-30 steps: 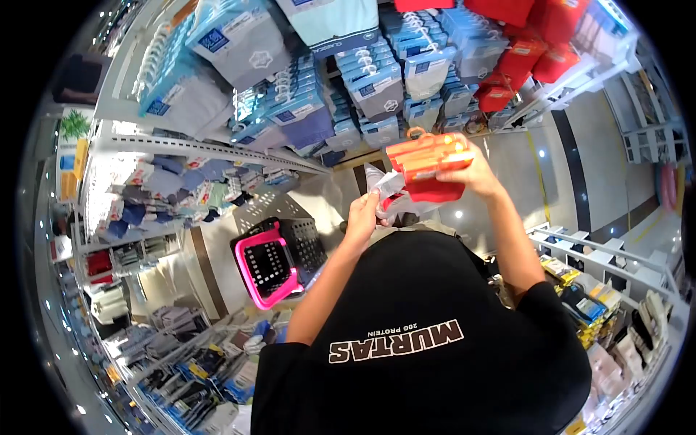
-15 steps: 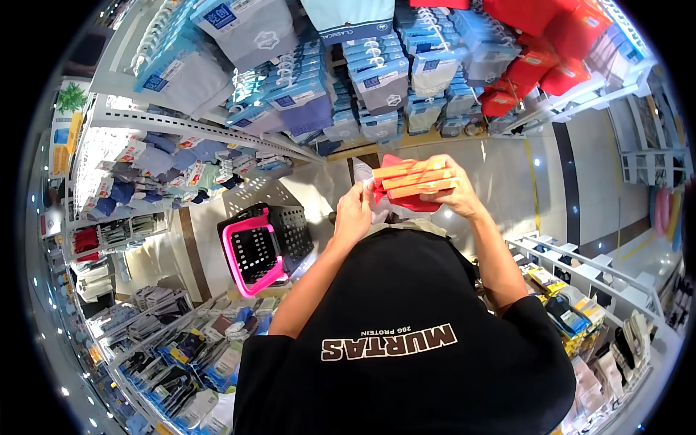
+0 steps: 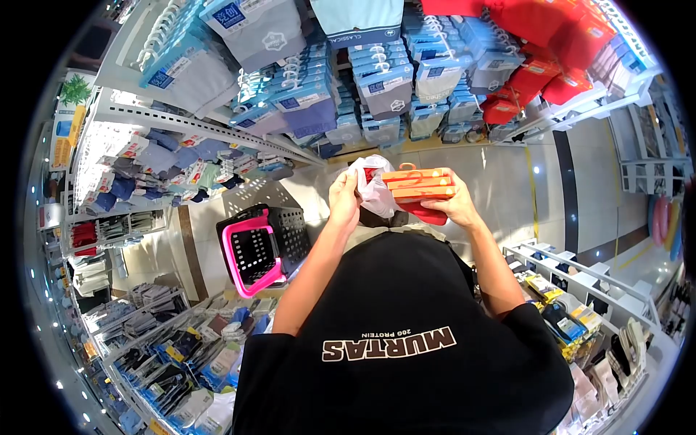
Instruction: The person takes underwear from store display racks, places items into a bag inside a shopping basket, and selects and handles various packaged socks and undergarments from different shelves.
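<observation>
My right hand [image 3: 457,200] grips a small stack of red packs with orange header cards [image 3: 419,183]. A hook-shaped hanger stands up from their top edge, and red cloth shows beneath the cards. My left hand [image 3: 344,198] is closed on the edge of a whitish, see-through plastic bag [image 3: 374,197]. Something red shows inside the bag, but its kind is hidden. The bag hangs right beside the packs, in front of my body.
Blue hanging packs [image 3: 380,83] and similar red packs [image 3: 533,72] fill the rack ahead. A black shopping basket [image 3: 290,228] with a pink handle [image 3: 230,250] stands on the tiled floor at left. Sock displays [image 3: 199,355] are behind on the left, with a white rack [image 3: 580,264] at right.
My left hand has moved slightly left and now holds the bag's edge up beside the packs. The stack has shifted a little lower, and the bag is more visible.
</observation>
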The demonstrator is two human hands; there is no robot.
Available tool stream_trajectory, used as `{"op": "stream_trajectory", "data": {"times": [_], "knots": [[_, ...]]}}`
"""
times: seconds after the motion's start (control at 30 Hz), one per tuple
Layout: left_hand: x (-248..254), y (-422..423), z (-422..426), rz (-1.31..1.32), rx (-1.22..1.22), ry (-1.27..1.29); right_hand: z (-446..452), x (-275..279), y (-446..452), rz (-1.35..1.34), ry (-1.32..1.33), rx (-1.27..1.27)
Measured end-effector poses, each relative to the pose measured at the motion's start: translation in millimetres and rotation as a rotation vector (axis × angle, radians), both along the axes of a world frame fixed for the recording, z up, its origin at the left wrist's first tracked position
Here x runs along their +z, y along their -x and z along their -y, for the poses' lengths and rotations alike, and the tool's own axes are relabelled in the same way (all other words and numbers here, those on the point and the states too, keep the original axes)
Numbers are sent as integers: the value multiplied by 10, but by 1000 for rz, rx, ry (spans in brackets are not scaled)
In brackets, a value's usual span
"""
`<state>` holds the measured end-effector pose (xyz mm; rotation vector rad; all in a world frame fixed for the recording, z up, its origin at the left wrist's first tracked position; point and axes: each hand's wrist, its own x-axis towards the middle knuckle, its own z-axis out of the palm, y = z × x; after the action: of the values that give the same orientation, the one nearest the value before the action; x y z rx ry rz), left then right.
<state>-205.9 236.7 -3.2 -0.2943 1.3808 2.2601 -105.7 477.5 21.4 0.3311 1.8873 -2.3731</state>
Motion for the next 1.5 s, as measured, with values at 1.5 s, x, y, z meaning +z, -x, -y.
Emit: {"op": "stream_trajectory", "data": {"times": [1.5], "knots": [[266, -545, -70, -242, -145, 354, 73, 383, 527, -226, -765, 894]]}}
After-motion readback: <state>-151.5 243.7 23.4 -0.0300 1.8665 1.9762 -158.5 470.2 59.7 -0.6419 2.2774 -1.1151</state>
